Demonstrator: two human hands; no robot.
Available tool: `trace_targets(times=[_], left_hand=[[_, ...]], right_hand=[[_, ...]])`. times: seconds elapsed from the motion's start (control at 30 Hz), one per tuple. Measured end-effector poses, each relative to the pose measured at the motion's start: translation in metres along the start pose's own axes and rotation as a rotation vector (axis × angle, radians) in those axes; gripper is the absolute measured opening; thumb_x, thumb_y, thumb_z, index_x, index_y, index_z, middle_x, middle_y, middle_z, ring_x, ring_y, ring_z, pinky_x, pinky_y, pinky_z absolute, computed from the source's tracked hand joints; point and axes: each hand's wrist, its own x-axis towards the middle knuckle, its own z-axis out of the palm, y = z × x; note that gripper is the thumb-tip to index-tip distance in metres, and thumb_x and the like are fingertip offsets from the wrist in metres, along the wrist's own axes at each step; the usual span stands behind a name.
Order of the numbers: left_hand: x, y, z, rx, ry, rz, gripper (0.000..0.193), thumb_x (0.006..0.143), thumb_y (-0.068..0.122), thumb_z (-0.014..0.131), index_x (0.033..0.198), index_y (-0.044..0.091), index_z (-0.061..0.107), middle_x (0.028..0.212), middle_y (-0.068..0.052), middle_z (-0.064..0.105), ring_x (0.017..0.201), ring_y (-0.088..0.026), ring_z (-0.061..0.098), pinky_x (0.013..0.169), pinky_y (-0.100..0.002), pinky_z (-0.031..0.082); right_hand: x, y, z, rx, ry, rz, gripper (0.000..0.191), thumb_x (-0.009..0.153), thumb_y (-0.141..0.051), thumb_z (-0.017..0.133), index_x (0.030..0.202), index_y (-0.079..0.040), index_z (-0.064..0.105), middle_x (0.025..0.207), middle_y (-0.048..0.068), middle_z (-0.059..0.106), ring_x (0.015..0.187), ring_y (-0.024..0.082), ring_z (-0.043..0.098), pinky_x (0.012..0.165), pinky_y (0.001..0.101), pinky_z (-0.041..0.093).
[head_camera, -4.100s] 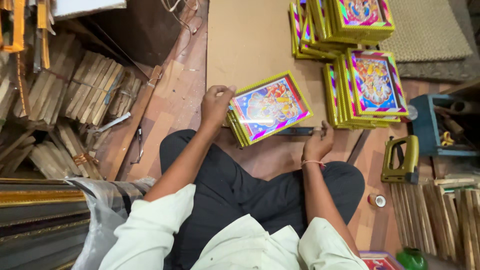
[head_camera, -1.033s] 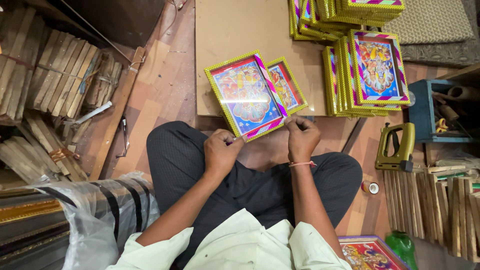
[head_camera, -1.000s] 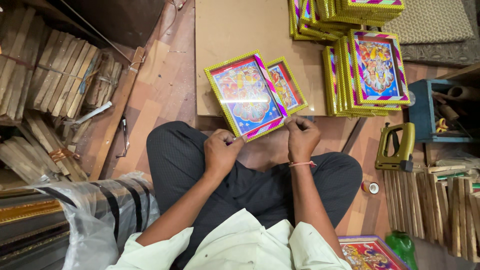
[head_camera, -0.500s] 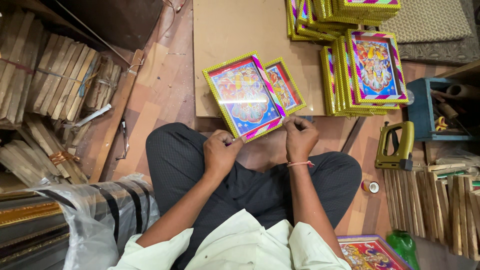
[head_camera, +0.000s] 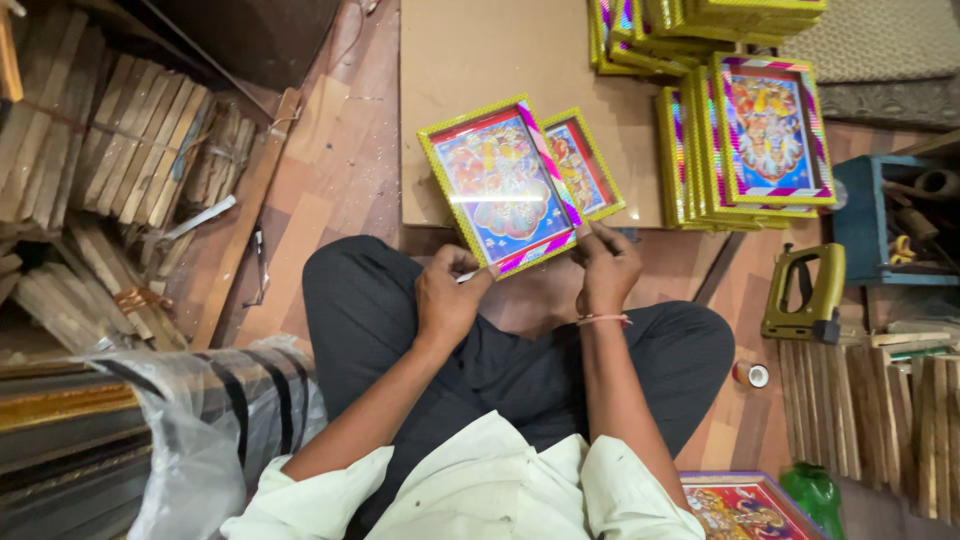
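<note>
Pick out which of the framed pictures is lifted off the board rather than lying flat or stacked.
The tilted framed picture, held at its bottom edge by the left hand and right hand; the rest lie flat.

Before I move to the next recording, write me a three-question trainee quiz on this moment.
1. True or false: both hands hold the framed picture by its near edge.
2. Which tool lies on the floor to the person's right? A) the green staple gun B) a paint roller C) a hand saw
3. Fill in: a second, smaller picture frame lies on the ______ board behind the held one.

Key
1. True: the left hand grips the near-left corner, and the right hand has its fingers at the near-right corner.
2. A
3. Brown
</note>
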Motion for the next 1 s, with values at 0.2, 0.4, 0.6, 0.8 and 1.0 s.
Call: trace_targets(times=[0.2,0.4,0.6,0.8,1.0], left_hand=[[0.000,-0.009,0.002,-0.034,-0.020,-0.020,0.029,0.077,0.023,0.084,0.088,0.001,0.068,0.080,-0.010,0.075,0.071,-0.018,0.073,0.068,-0.033,0.056],[0.001,-0.014,0.006,-0.071,-0.003,-0.014,0.026,0.077,0.019,0.083,0.088,0.000,0.068,0.080,-0.010,0.075,0.073,-0.017,0.072,0.070,-0.031,0.055],[0.001,-0.014,0.007,-0.103,-0.001,-0.042,0.024,0.077,0.016,0.083,0.087,0.001,0.068,0.079,-0.008,0.074,0.073,-0.015,0.070,0.070,-0.031,0.055],[0.002,-0.015,0.006,-0.111,-0.038,-0.069,0.023,0.078,0.016,0.082,0.089,0.001,0.068,0.081,-0.008,0.075,0.076,-0.016,0.070,0.070,-0.031,0.055],[0.000,-0.023,0.012,-0.049,0.013,0.036,0.025,0.080,0.016,0.081,0.091,-0.001,0.065,0.082,-0.011,0.075,0.077,-0.020,0.073,0.073,-0.033,0.056]], right_hand=[[0.005,0.008,-0.002,-0.007,0.003,-0.059,0.016,0.087,-0.005,0.077,0.098,0.007,0.075,0.078,0.008,0.071,0.061,0.014,0.063,0.058,0.0271,0.052],[0.003,0.007,-0.002,-0.004,-0.008,-0.068,0.015,0.087,-0.005,0.078,0.097,0.006,0.075,0.078,0.007,0.071,0.061,0.013,0.063,0.058,0.0265,0.052],[0.001,0.000,0.001,-0.009,0.008,-0.042,0.015,0.087,-0.004,0.077,0.097,0.007,0.074,0.079,0.008,0.071,0.062,0.014,0.064,0.058,0.0268,0.053],[0.000,0.002,0.000,-0.012,0.004,-0.049,0.015,0.087,-0.004,0.076,0.098,0.006,0.075,0.080,0.008,0.071,0.062,0.014,0.064,0.059,0.0266,0.054],[0.000,0.016,0.003,0.027,0.045,-0.094,0.021,0.090,-0.005,0.078,0.104,0.009,0.073,0.086,0.010,0.071,0.069,0.015,0.065,0.063,0.0274,0.055]])
